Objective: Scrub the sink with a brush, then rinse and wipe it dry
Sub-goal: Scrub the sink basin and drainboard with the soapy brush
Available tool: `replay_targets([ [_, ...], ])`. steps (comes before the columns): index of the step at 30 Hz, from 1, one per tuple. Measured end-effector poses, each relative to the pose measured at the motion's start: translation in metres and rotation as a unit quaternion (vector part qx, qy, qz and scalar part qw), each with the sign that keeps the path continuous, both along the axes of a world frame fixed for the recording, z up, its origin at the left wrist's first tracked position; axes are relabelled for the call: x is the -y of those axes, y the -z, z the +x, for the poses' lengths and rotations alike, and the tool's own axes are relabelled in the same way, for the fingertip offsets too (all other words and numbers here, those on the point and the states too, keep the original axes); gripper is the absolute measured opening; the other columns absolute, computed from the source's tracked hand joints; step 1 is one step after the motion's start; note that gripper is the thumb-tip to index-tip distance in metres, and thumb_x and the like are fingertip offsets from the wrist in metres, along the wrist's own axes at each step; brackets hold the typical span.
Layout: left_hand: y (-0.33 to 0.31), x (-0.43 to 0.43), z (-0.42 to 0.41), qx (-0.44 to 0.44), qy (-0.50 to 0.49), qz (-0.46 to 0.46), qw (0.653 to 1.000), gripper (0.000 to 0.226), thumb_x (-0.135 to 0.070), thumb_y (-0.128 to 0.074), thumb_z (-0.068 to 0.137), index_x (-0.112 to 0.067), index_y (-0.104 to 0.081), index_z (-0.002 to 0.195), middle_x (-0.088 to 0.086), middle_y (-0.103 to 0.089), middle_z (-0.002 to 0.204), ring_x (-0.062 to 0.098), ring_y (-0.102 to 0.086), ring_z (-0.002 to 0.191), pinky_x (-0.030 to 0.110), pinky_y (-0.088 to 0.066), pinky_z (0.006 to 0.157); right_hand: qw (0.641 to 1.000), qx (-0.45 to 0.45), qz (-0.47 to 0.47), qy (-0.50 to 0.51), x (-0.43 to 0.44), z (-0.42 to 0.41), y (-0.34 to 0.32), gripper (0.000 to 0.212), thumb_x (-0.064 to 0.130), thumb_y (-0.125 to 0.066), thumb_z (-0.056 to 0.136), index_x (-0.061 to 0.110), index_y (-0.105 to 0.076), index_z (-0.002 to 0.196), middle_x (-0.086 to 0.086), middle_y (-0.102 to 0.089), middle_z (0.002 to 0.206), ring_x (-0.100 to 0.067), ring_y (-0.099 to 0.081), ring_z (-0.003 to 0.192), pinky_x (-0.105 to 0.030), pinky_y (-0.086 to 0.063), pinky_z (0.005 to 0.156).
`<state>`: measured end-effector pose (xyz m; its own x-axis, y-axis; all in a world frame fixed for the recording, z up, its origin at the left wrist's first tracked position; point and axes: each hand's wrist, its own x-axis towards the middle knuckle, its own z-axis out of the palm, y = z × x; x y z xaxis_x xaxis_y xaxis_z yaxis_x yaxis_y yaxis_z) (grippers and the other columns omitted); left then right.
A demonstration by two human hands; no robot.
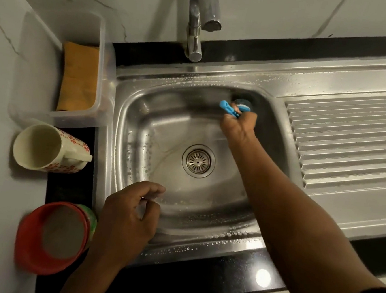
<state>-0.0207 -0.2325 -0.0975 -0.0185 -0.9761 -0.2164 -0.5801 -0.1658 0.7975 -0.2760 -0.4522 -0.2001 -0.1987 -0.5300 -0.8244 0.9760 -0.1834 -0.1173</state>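
The sink point(131, 117) is set in a dark tabletop point(66, 193), its basin and rim beaded with droplets, and the brush point(234, 106) is at the far right corner of the basin, its head against the wall there. The right hand point(237, 126) is wrapped round the blue handle, which sticks out to the left of the fist. The left hand point(127, 215) hovers over the near left rim with fingers loosely curled and nothing in them. The likeliest slip seems to be the grip itself: a wet, short handle pushed hard into a curved corner could twist or skid, sending the knuckles into the steel. Scrubbing briskly there could also flick dirty water over the drainboard point(351, 141) or across to the orange cloth point(79, 78) in the clear tub point(100, 68), which would leave it too damp if it is meant for drying. The faucet point(194, 29) hangs above the far rim, so a raised stroke along that side could strike it. The idle arm is near the mug point(47, 147) lying on its side and the red bowl point(51, 236); a careless swing could knock either one.
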Motion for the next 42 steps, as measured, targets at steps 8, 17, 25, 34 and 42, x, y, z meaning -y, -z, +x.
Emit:
replay_targets([
  [8, -0.002, 0.001, 0.003, -0.005, -0.001, -0.004, 1.000, 0.033, 0.005, -0.067, 0.089, -0.021, -0.078, 0.104, -0.020, -0.076, 0.099, -0.004, -0.070, 0.098, 0.008, -0.051, 0.087, 0.996, -0.009, 0.013, -0.083, 0.004, 0.036, -0.003, 0.026, 0.002, -0.043, 0.098, 0.013, -0.042, 0.075, -0.004, -0.042, 0.066, -0.012, -0.040, 0.053, -0.018, -0.041, 0.038],
  [17, -0.001, 0.007, -0.005, 0.002, 0.013, -0.004, 1.000, 0.033, 0.003, -0.068, 0.089, -0.023, -0.079, 0.104, -0.023, -0.075, 0.099, -0.005, -0.070, 0.099, 0.005, -0.049, 0.086, 0.999, 0.012, -0.012, -0.032, 0.008, 0.010, -0.022, 0.027, 0.004, -0.039, 0.099, 0.013, -0.041, 0.074, -0.004, -0.040, 0.067, -0.012, -0.037, 0.053, -0.020, -0.038, 0.048],
  [25, 0.002, 0.003, 0.002, -0.002, -0.008, -0.007, 1.000, 0.032, 0.004, -0.070, 0.089, -0.021, -0.079, 0.104, -0.023, -0.076, 0.097, -0.006, -0.069, 0.099, 0.003, -0.047, 0.085, 0.994, -0.011, 0.049, -0.097, 0.013, 0.036, -0.003, 0.028, 0.004, -0.044, 0.101, 0.011, -0.045, 0.074, -0.006, -0.046, 0.070, -0.015, -0.046, 0.056, -0.022, -0.046, 0.047],
  [34, -0.001, 0.005, -0.001, -0.011, -0.016, -0.007, 1.000, 0.035, 0.004, -0.069, 0.089, -0.025, -0.078, 0.104, -0.027, -0.073, 0.102, -0.003, -0.070, 0.099, 0.005, -0.048, 0.086, 0.997, 0.000, -0.033, -0.066, 0.011, 0.023, -0.026, 0.024, 0.005, -0.039, 0.100, 0.012, -0.042, 0.077, -0.003, -0.039, 0.066, -0.011, -0.036, 0.048, -0.020, -0.036, 0.036],
  [42, 0.003, -0.005, 0.005, -0.007, -0.035, -0.003, 0.999, 0.035, 0.004, -0.067, 0.088, -0.025, -0.078, 0.102, -0.027, -0.074, 0.101, -0.003, -0.070, 0.099, 0.007, -0.050, 0.088, 0.986, -0.030, 0.031, -0.158, 0.020, 0.077, 0.002, 0.033, 0.000, -0.035, 0.098, 0.016, -0.034, 0.070, -0.002, -0.031, 0.067, -0.012, -0.030, 0.052, -0.020, -0.037, 0.039],
])
